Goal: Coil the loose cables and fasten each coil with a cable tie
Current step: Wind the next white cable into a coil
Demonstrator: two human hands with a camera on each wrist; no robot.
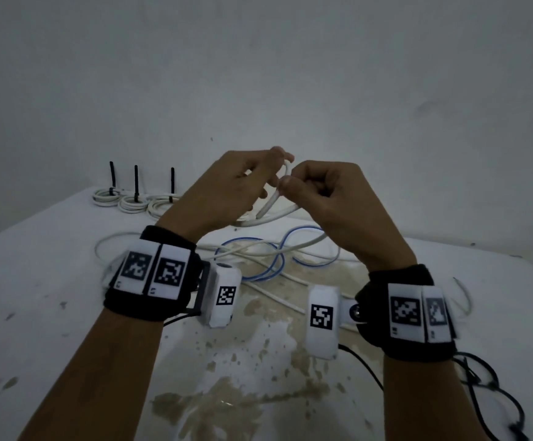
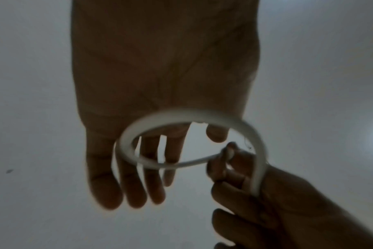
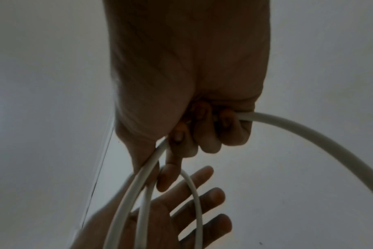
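Above the table, both hands hold up a white cable [image 1: 273, 198] bent into a small loop. My right hand [image 1: 322, 192] grips it, fingers curled round the strand. My left hand [image 1: 239, 183] is beside it with straight fingers. In the left wrist view the cable loop [image 2: 181, 116] lies against the open left hand [image 2: 175, 144], and the right hand [image 2: 234, 185] clutches the strand at lower right. In the right wrist view the right hand [image 3: 202, 134] is fisted on the cable [image 3: 309, 133], with the spread left hand [image 3: 181, 210] behind two loops.
Three white coils [image 1: 133, 202] with upright black ties sit at the table's back left. Loose white cables [image 1: 290, 249] and a blue cable [image 1: 242, 240] lie tangled under the hands. The white table [image 1: 35, 281] is stained brown in the middle. Black device wires [image 1: 497, 393] trail at lower right.
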